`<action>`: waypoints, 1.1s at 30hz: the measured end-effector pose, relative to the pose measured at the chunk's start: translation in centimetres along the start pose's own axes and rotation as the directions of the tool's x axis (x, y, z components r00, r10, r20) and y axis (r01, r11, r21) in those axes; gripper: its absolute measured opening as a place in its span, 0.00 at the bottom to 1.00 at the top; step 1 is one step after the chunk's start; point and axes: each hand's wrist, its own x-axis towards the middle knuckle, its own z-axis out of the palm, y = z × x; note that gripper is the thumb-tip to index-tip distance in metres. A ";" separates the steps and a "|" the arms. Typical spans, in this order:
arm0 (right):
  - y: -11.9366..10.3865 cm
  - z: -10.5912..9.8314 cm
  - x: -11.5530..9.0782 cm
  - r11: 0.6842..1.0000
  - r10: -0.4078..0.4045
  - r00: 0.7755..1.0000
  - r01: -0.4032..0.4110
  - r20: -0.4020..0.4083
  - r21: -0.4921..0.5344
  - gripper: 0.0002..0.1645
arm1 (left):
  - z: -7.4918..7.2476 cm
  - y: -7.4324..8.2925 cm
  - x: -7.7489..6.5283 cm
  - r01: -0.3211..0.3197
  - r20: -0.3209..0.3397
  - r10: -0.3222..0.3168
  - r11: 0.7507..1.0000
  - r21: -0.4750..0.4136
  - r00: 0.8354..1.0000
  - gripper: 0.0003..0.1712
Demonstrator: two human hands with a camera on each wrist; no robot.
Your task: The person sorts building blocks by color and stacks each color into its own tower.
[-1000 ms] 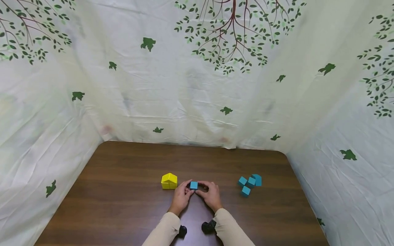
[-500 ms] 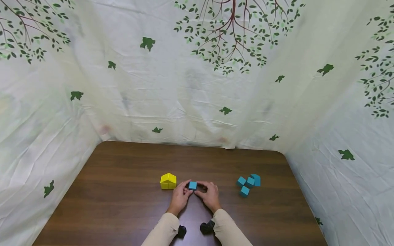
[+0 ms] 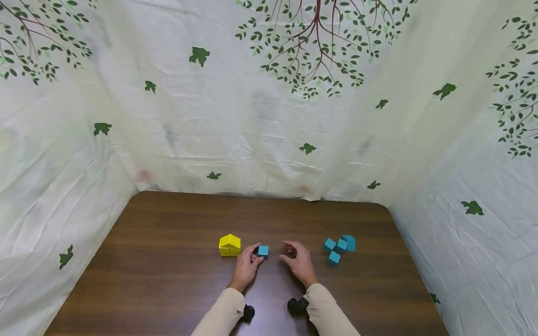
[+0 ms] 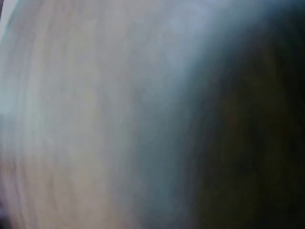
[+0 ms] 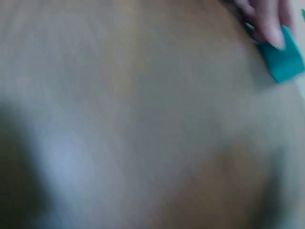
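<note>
A small blue block (image 3: 263, 251) sits on the table in front of me, its left side between the thumb and index finger of my left hand (image 3: 245, 268). Fingers of that hand also touch the blue block (image 5: 285, 64) in the right wrist view. Apart from the block, to its right, is my right hand (image 3: 299, 263), thumb and fingers loosely bent with a gap between them and nothing held. Just left of my left hand stands a yellow group of blocks (image 3: 230, 246) with a peaked top. The left wrist view is too blurred to show the hand's work.
Right of my right hand lies a cluster of several blue blocks (image 3: 341, 246). The brown wooden table (image 3: 176, 289) ends at a white leaf-patterned cloth (image 3: 260, 126) behind and at both sides. A black wrist device (image 3: 296, 306) shows at the right sleeve.
My right hand has let go of the blue block's right side and moved away to the right. The left hand stays at the block, which has kept its place.
</note>
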 end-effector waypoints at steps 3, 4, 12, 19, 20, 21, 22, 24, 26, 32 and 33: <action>0.1 -2.7 0.3 0.998 0.016 0.999 -0.019 -0.047 -0.060 0.23 | 0.2 0.0 -0.1 0.022 0.008 -0.022 1.000 -0.001 1.000 0.23; 0.2 -3.6 0.6 0.996 0.011 0.998 -0.016 -0.058 -0.086 0.22 | 0.1 0.0 0.0 0.031 0.009 -0.031 1.000 -0.003 0.999 0.24; 2.4 -9.8 1.1 0.929 0.117 0.989 -0.140 -0.088 -0.341 0.25 | 0.1 -0.1 0.1 0.028 0.017 -0.028 1.000 -0.004 0.999 0.24; 3.5 -11.7 0.8 0.849 0.199 0.978 -0.202 -0.058 -0.489 0.25 | 0.2 -0.1 0.2 0.058 0.024 -0.058 0.998 0.008 0.998 0.24; 3.6 -11.8 0.9 0.844 0.207 0.977 -0.208 -0.057 -0.494 0.25 | 0.1 0.0 0.2 0.057 0.025 -0.057 0.998 0.009 0.998 0.24; 3.6 -11.8 0.9 0.841 0.216 0.975 -0.216 -0.058 -0.497 0.25 | 0.1 0.0 0.2 0.058 0.026 -0.058 0.998 0.008 0.998 0.24; 3.6 -11.8 0.9 0.838 0.221 0.973 -0.221 -0.061 -0.498 0.24 | 0.1 0.1 0.2 0.065 0.028 -0.065 0.998 0.006 0.997 0.24; 3.5 -11.7 0.9 0.836 0.233 0.970 -0.237 -0.070 -0.495 0.24 | 0.1 0.1 0.3 0.060 0.030 -0.060 0.998 0.008 0.998 0.24; 3.6 -11.6 1.0 0.833 0.244 0.966 -0.251 -0.080 -0.494 0.23 | 0.1 0.2 0.3 0.063 0.028 -0.064 0.998 0.003 0.998 0.24; 3.9 -11.0 1.1 0.829 0.253 0.963 -0.267 -0.098 -0.492 0.23 | 0.0 0.2 0.2 0.044 0.028 -0.044 0.999 0.003 0.999 0.24; 4.0 -10.9 1.1 0.830 0.250 0.963 -0.266 -0.099 -0.489 0.23 | 0.0 0.2 0.2 0.042 0.027 -0.042 0.999 0.002 0.999 0.24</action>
